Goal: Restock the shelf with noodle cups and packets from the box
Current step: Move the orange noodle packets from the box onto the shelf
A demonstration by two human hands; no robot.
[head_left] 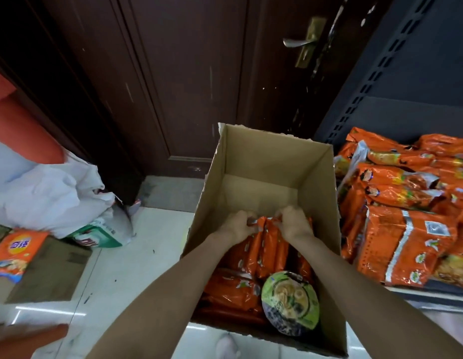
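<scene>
Both hands — left [237, 225], right [294, 221] — pinch the packets' [266, 242] top edges in the box [316, 182]; a thin grip on slick film could slip, dropping packets.

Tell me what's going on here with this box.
A person is reaching into an open cardboard box on the floor, left hand and right hand both gripping the tops of orange noodle packets standing inside. A green-lidded noodle cup lies beside them. The shelf on the right already holds more orange packets.

Matt brown cardboard box [316, 177], glossy orange plastic noodle packets [264, 244], polished floor tiles [126, 275], dark wooden door [186, 86]
</scene>
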